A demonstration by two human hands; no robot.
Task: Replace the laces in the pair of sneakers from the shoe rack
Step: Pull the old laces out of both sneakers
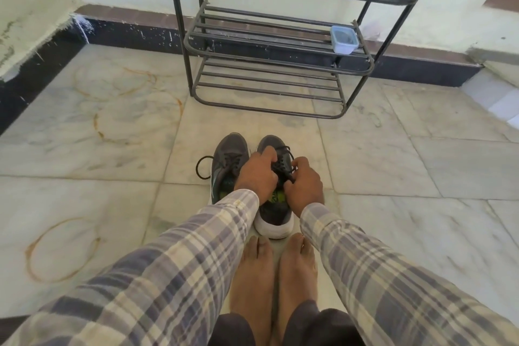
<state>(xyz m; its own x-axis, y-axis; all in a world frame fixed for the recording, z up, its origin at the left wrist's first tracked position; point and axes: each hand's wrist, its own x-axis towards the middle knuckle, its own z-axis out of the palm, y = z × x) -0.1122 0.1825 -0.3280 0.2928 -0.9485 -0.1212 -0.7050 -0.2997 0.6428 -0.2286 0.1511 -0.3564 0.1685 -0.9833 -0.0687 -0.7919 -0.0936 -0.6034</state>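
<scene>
Two dark grey sneakers with white soles stand side by side on the marble floor, toes pointing away from me. Black laces run up the left sneaker (228,161), and one lace loop (202,168) spills onto the floor at its left. Both my hands are on the right sneaker (276,215). My left hand (257,174) grips the black laces over the tongue, fingers curled. My right hand (304,185) pinches a lace (280,166) at the shoe's right side. My hands hide most of that shoe's lacing.
A black metal shoe rack (269,62) stands against the wall straight ahead, with a small blue-rimmed plastic box (344,40) on its middle shelf. My bare feet (271,281) rest just behind the sneakers. Rust-coloured ring stains mark the floor at left.
</scene>
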